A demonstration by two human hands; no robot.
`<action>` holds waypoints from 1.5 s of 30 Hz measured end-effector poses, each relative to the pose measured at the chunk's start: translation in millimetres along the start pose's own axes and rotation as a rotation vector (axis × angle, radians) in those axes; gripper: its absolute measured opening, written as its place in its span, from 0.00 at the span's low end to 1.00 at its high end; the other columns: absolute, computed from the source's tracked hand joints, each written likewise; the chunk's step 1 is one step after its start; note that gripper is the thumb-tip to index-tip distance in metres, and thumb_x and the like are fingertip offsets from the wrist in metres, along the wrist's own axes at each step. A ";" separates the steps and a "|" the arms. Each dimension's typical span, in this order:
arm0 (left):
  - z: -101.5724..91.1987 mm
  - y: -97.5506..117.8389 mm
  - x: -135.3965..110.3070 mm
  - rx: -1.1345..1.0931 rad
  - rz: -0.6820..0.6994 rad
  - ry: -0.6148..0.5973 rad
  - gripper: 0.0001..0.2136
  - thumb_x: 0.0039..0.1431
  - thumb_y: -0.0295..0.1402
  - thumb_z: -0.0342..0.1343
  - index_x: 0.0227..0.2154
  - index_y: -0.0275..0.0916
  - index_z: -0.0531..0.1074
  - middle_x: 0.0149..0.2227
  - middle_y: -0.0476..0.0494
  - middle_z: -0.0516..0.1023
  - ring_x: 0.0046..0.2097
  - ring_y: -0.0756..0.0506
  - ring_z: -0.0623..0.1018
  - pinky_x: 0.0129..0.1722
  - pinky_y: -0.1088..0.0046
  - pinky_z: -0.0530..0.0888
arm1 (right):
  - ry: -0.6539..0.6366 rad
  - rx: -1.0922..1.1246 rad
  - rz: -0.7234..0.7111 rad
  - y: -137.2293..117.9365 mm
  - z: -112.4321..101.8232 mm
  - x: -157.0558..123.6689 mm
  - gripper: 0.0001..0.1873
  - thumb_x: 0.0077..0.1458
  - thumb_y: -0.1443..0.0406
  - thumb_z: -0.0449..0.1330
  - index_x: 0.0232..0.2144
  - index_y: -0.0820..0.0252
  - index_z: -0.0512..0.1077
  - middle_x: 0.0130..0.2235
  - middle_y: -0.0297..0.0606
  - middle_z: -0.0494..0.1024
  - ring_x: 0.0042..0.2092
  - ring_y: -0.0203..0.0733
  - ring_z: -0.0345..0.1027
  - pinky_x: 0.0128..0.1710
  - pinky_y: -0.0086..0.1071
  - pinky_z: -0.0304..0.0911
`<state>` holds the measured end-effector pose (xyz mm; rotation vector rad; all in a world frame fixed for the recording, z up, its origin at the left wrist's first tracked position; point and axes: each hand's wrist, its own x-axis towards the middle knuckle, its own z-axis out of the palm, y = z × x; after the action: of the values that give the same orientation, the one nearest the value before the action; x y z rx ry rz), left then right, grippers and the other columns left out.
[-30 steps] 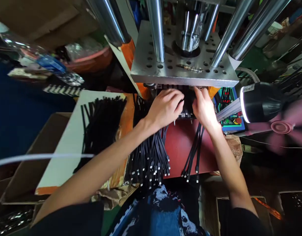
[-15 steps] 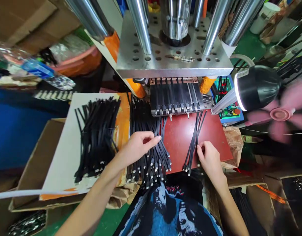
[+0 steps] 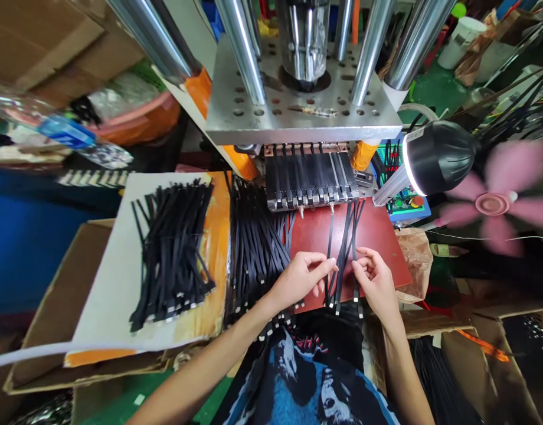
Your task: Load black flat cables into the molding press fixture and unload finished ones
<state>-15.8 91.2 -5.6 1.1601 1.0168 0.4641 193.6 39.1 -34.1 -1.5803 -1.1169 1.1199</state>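
My left hand (image 3: 301, 276) pinches a black cable strip from the small bundle of black strips (image 3: 343, 254) lying on the red plate (image 3: 378, 233). My right hand (image 3: 374, 278) pinches the same bundle from its right side. Both hands are at the plate's near edge. Beyond them a fixture (image 3: 313, 177) under the press plate (image 3: 298, 103) holds a row of black strips in slots. A large pile of black strips (image 3: 254, 248) lies just left of my left hand.
Another pile of black strips (image 3: 172, 254) rests on a white board (image 3: 116, 283) over cardboard boxes at the left. A black lamp (image 3: 435, 156) and a spinning pink fan (image 3: 497, 203) stand at the right. A control box (image 3: 408, 203) sits behind the lamp.
Both hands pulled back from the fixture under the press to the red plate. The left hand then crossed from the large pile to the small bundle, meeting the right hand.
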 end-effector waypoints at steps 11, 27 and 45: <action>-0.4 -3.8 11.2 0.079 0.019 -0.038 0.23 0.67 0.54 0.58 0.37 0.36 0.83 0.19 0.52 0.76 0.20 0.50 0.75 0.25 0.76 0.70 | -0.036 -0.087 0.070 2.5 -7.0 10.2 0.19 0.62 0.50 0.66 0.45 0.59 0.79 0.31 0.36 0.79 0.31 0.44 0.70 0.35 0.38 0.68; 8.2 13.7 -36.7 0.033 0.113 -0.103 0.21 0.69 0.49 0.60 0.30 0.36 0.80 0.27 0.50 0.73 0.23 0.52 0.73 0.22 0.77 0.68 | -0.308 0.221 0.023 -56.3 11.6 -16.7 0.16 0.64 0.51 0.68 0.44 0.54 0.83 0.32 0.33 0.78 0.28 0.37 0.68 0.27 0.30 0.64; -12.4 57.0 -21.4 0.306 0.682 0.217 0.05 0.69 0.30 0.64 0.35 0.38 0.82 0.35 0.47 0.82 0.36 0.50 0.80 0.38 0.75 0.75 | -0.096 0.085 -0.345 -51.4 33.1 -15.3 0.10 0.67 0.63 0.67 0.32 0.56 0.79 0.28 0.29 0.70 0.29 0.35 0.60 0.29 0.31 0.54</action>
<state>-26.4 102.8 54.5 1.7663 0.8739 1.0140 149.7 40.3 11.1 -1.2212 -1.3286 1.0029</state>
